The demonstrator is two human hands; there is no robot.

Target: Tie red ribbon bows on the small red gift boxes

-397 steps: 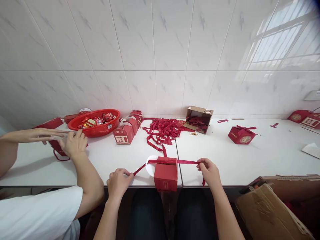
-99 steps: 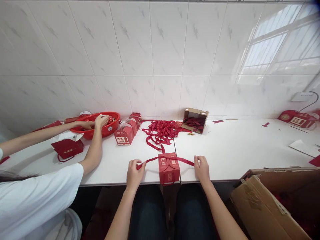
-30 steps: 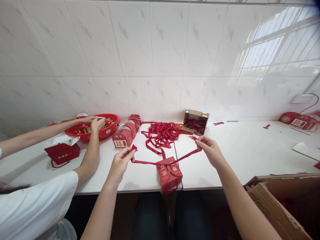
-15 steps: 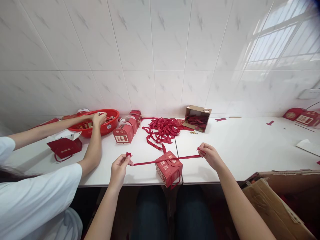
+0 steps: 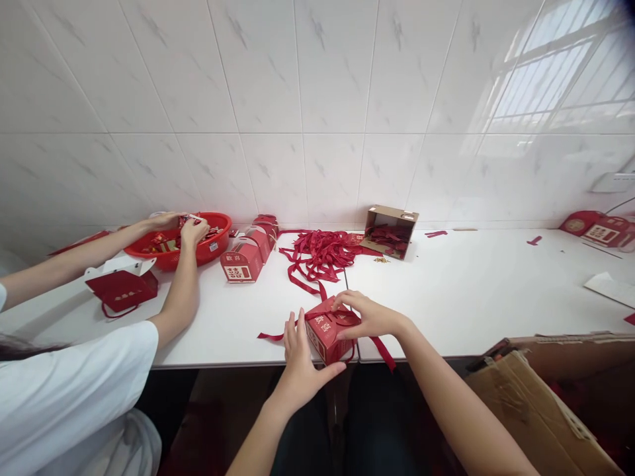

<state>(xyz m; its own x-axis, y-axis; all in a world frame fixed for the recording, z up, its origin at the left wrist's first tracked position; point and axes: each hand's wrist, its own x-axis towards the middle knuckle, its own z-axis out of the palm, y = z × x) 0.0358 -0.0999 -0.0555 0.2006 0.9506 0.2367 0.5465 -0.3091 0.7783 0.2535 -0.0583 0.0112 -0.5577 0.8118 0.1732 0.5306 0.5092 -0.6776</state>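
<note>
A small red gift box [image 5: 325, 335] with gold characters lies tilted at the table's front edge. A dark red ribbon [image 5: 270, 337] crosses its top, with loose ends out to either side. My left hand [image 5: 303, 373] is open along the box's left side, fingers stretched up and thumb across the front. Over the top right of the box, my right hand [image 5: 370, 314] grips it between thumb and fingers. Part of the ribbon and lid is hidden beneath that hand. A red cord handle hangs at the box's lower right.
Behind lie a heap of red ribbons [image 5: 325, 254], a tipped cardboard box [image 5: 391, 231] and a row of red boxes [image 5: 243, 261]. At left, another person's hands [image 5: 191, 228] work over a red basin [image 5: 218, 246] beside an open box [image 5: 122, 289]. A large carton [image 5: 536, 410] stands lower right.
Both my hands have let go of the stretched ribbon ends and moved inward to the box. The ribbon ends now hang slack. The other person's hands have come together over the basin.
</note>
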